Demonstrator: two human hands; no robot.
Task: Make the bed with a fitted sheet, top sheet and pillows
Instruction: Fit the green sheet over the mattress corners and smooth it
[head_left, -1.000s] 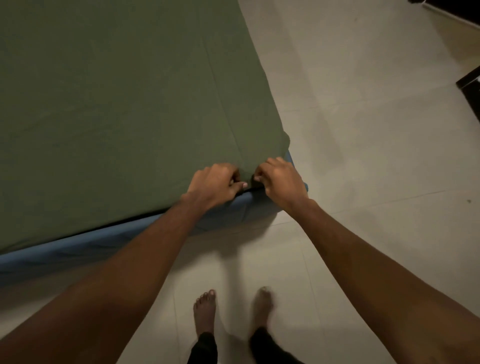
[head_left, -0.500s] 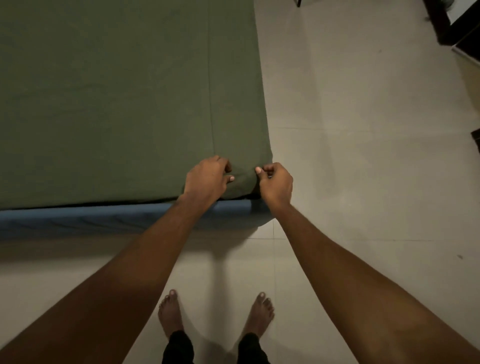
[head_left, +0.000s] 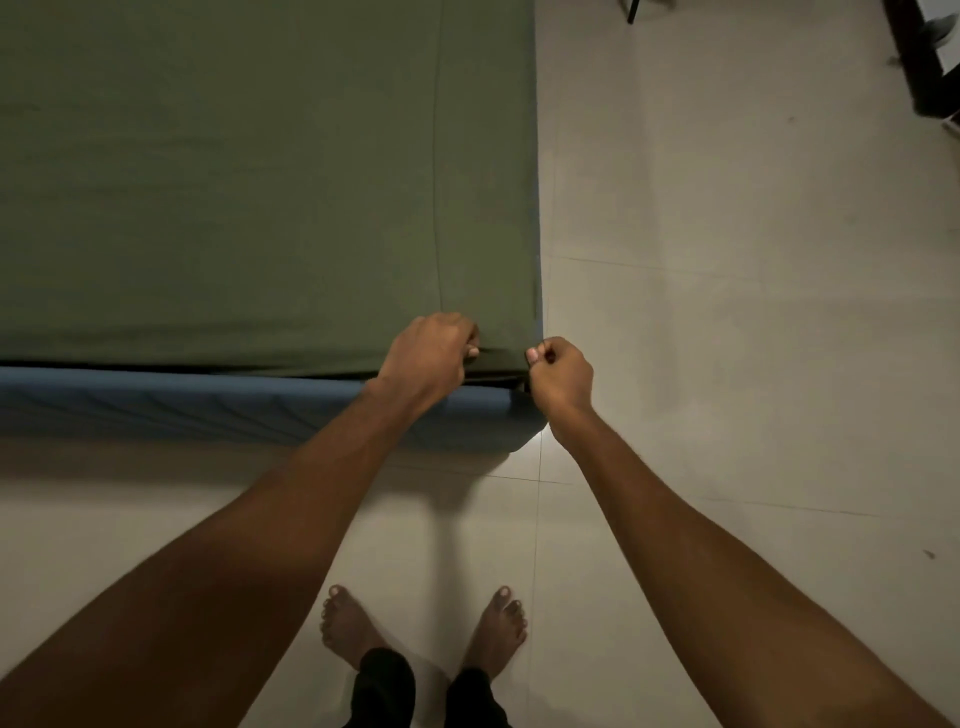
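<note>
Green sheet lay flat over the blue mattress, near corner untucked | we pinched its hem with left hand and right hand, fingers curled | best pulled down evenly over the corner, we judged.

The green sheet runs off the far and left edges. Most of the left hand fingertips are hidden at its near hem. Cropped dark furniture, far right, cannot be identified. The near edge cuts off the trouser legs.
</note>
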